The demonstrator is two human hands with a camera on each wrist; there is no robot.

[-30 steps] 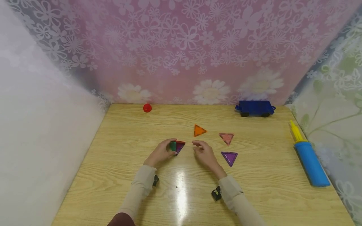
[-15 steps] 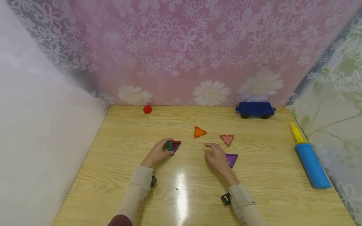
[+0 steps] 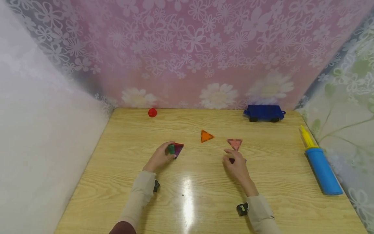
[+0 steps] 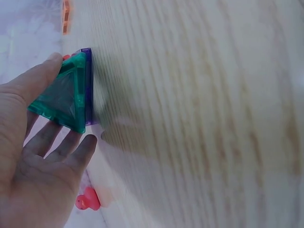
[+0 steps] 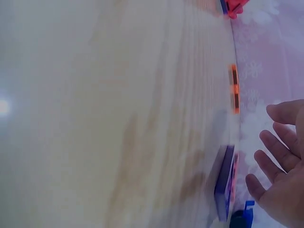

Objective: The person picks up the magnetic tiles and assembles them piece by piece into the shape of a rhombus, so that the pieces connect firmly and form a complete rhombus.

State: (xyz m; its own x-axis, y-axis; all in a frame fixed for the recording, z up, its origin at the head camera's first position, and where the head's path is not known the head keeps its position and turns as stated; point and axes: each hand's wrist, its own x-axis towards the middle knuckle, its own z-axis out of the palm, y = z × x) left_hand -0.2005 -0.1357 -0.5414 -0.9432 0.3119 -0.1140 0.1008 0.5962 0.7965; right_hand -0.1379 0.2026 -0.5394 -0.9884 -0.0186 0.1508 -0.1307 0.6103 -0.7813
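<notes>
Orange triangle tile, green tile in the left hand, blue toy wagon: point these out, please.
Orange triangle tile (image 3: 206, 136): head view, middle of its face.
Green tile (image 4: 66, 97): left wrist view, middle of its triangular face.
Blue toy wagon (image 3: 264, 112): head view, middle of its body.

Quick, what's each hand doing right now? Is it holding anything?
Left hand: holding a cluster of green, red and purple tiles.
Right hand: open, holding nothing, close to a purple triangle.

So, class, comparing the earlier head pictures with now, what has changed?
The right hand has moved right, now partly covering the loose purple triangle; no grip is visible. The left hand has shifted slightly left, still holding the joined tiles. The orange triangle and pink triangle stayed put.
</notes>
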